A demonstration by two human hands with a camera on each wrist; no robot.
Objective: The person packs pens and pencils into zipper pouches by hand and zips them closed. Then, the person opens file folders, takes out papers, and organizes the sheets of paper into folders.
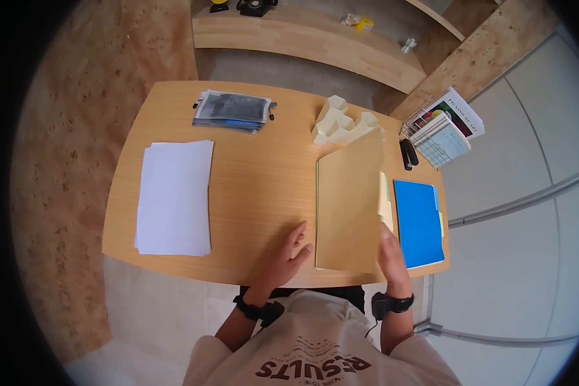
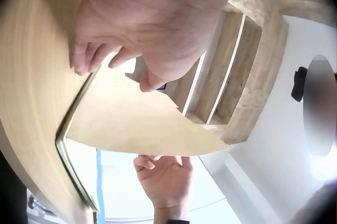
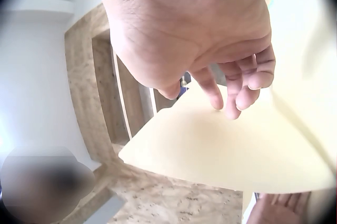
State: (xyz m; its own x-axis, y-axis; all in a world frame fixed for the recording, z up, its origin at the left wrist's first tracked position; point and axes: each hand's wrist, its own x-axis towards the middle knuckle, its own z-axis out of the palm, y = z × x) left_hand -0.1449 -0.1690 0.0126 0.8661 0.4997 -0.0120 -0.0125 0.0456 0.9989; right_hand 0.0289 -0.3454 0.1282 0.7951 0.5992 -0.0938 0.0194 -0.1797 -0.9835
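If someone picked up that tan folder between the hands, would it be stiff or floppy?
Probably bendy rather than rigid: the raised cover of the tan folder bows near the right hand. It looks light for its size, since the cover's edge is thin. Lifted by that cover alone, it might flop open.

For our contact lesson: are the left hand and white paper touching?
Apart: the head view shows bare tabletop between the left hand and white paper.
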